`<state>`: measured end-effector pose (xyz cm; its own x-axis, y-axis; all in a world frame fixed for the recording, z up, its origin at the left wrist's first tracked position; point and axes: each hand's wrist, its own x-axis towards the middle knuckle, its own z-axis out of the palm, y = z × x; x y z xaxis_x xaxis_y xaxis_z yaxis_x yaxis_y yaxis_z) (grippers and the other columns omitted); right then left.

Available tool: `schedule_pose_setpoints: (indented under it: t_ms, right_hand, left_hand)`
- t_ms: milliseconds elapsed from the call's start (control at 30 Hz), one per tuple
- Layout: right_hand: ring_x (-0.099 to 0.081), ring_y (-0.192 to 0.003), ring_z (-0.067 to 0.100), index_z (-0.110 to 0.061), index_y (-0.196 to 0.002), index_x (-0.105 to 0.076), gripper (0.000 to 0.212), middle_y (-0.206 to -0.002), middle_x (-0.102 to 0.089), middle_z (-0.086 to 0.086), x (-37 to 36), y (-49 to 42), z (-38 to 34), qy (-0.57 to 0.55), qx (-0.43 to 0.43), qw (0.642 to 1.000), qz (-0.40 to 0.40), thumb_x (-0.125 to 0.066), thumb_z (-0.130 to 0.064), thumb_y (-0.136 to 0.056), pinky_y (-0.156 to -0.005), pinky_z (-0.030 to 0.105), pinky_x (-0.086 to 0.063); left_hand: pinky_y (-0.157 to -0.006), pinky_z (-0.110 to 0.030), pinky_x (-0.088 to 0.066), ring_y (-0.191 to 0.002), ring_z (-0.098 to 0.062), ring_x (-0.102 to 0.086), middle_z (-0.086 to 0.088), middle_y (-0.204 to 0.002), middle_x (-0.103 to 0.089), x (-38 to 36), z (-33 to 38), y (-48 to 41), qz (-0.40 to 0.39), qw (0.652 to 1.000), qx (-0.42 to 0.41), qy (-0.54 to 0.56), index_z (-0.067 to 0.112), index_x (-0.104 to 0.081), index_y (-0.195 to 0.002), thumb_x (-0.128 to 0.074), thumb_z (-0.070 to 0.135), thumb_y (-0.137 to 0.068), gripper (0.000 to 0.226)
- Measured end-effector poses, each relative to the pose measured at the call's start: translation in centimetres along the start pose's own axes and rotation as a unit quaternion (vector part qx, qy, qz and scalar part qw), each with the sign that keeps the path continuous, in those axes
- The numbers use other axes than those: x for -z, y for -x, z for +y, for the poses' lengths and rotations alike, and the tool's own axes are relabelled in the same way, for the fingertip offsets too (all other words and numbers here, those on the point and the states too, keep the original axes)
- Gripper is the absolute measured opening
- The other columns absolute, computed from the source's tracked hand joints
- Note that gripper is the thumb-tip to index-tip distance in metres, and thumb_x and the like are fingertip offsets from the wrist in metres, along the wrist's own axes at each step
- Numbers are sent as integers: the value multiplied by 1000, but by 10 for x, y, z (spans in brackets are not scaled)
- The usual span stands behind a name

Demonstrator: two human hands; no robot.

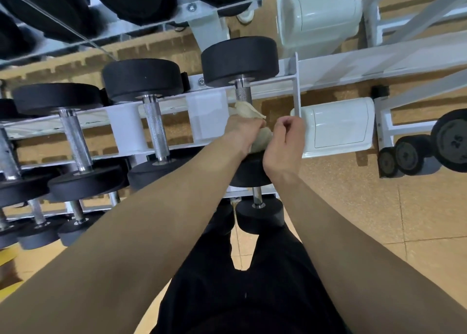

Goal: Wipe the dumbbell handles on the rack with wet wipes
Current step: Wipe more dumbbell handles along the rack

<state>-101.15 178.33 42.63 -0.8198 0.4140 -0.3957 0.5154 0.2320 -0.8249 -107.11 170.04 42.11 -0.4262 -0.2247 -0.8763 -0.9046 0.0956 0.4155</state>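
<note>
A black dumbbell (240, 60) lies at the right end of the white rack's (207, 121) top row, its knurled steel handle (243, 93) partly showing. A crumpled cream wet wipe (249, 109) is wrapped around the handle's lower part. My left hand (242, 134) grips the wipe on the handle. My right hand (285, 141) is beside it, fingers curled, touching the wipe's lower end; whether it grips the wipe is unclear. Two more dumbbells with steel handles (156, 128) (74, 141) lie to the left.
Smaller dumbbells (260, 214) fill the lower row under my arms. A white lidded bin (338, 126) stands on the floor right of the rack. Round weights (452, 139) sit on a second rack at far right. A mirror runs behind, above the rack.
</note>
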Motion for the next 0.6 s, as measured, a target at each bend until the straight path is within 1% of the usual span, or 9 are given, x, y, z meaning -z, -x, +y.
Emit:
schedule_pose_setpoints:
  t_ms: [67,133,200,267,300,400,467,500,600]
  right_hand:
    - [-54,-98,12,-19,-103,-54,15,-104,-56,-1,0,-1,1,3,-9,1000,4,-41,-22,-98,-87,23,-42]
    - [-55,-98,13,-19,-102,-54,15,-103,-57,0,-2,-2,2,-2,-13,1000,9,-40,-21,-98,-90,26,-44]
    - [-56,-97,15,-21,-100,-54,14,-101,-58,-1,-1,-1,3,9,-5,1000,12,-40,-22,-97,-89,27,-45]
    - [-56,-95,14,-23,-98,-52,12,-100,-57,-2,-1,-1,3,17,0,1000,5,-40,-21,-98,-85,25,-45]
    - [-55,-95,14,-23,-98,-52,12,-100,-57,-2,-1,-2,3,17,2,1000,3,-40,-21,-98,-84,23,-44]
    - [-55,-95,14,-23,-100,-52,13,-101,-57,-2,-1,-1,5,27,7,1000,2,-40,-23,-97,-82,23,-43]
    - [-55,-94,14,-24,-101,-52,13,-103,-57,-2,-1,-1,5,41,15,999,4,-40,-26,-97,-80,25,-44]
    - [-55,-94,14,-24,-101,-52,13,-103,-57,-2,-1,-1,5,46,18,999,4,-39,-26,-97,-79,25,-43]
    - [-54,-93,14,-25,-101,-51,14,-106,-57,0,-1,0,2,57,16,998,-1,-38,-29,-96,-75,23,-39]
  left_hand:
    - [-95,-40,-55,-102,-27,-61,-12,-113,-64,-5,12,-3,20,1000,16,8,12,-53,-106,-74,19,-87,29]
    - [-86,-32,-55,-96,-24,-57,-12,-112,-62,-7,31,-13,8,999,-1,34,12,-58,-110,-68,18,-91,23]
    - [-72,-28,-54,-82,-23,-60,-6,-96,-66,-3,49,-23,-15,997,-11,80,16,-60,-99,-70,20,-90,14]
    - [-56,-21,-51,-59,-21,-59,-2,-67,-63,7,55,-28,-76,988,29,134,19,-56,-84,-72,25,-90,18]
    - [-54,-21,-50,-55,-21,-59,-2,-62,-62,11,53,-29,-103,983,29,150,19,-57,-82,-72,26,-89,19]
    - [-67,-30,-58,-68,-21,-69,-5,-78,-71,25,36,-29,-180,965,-5,191,14,-68,-96,-74,27,-86,18]
    - [-60,-28,-57,-66,-19,-71,-4,-77,-73,27,23,-24,-222,950,18,220,13,-68,-96,-70,28,-84,19]
    - [-59,-27,-56,-66,-18,-70,-4,-75,-72,27,16,-23,-228,950,31,213,13,-67,-95,-67,27,-87,17]
    - [-65,-30,-57,-71,-20,-69,-6,-79,-71,28,1,-18,-234,962,58,127,14,-67,-92,-63,24,-95,11]
